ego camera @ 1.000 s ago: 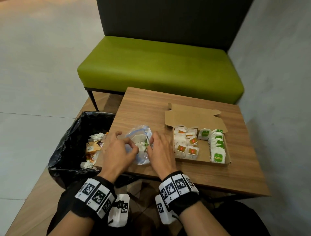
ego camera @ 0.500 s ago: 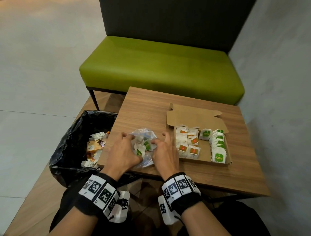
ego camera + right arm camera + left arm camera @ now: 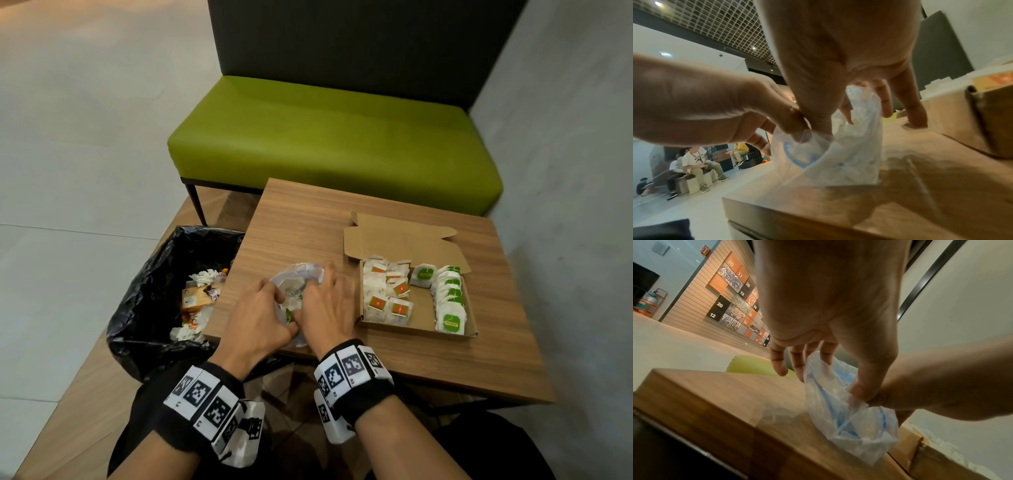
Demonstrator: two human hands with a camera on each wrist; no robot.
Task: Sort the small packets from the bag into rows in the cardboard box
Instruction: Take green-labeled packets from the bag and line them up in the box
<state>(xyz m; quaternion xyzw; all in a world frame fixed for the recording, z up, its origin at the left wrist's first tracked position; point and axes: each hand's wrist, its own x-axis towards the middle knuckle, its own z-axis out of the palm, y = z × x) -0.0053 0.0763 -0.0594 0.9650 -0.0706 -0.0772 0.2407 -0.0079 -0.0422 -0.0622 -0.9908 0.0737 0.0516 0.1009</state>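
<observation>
A clear plastic bag (image 3: 298, 281) with a blue zip strip lies on the wooden table (image 3: 445, 370) near its front-left corner, holding a few small packets. My left hand (image 3: 270, 308) pinches the bag's (image 3: 849, 418) near rim between thumb and fingers. My right hand (image 3: 322, 301) pinches the same rim, thumb against the left thumb. In the right wrist view its thumb presses into the bag (image 3: 838, 154). To the right stands the open cardboard box (image 3: 421, 329), with orange-labelled packets (image 3: 387, 298) on its left and a row of green-labelled packets (image 3: 450, 303) on its right.
A bin lined with a black bag (image 3: 154, 301) holding rubbish stands against the table's left edge. A green bench (image 3: 325, 144) sits behind the table, and a grey wall runs along the right. People (image 3: 694, 162) sit far off.
My hands have drawn together over the bag. Their thumbs now meet at its near rim, where before the fingers were spread on it.
</observation>
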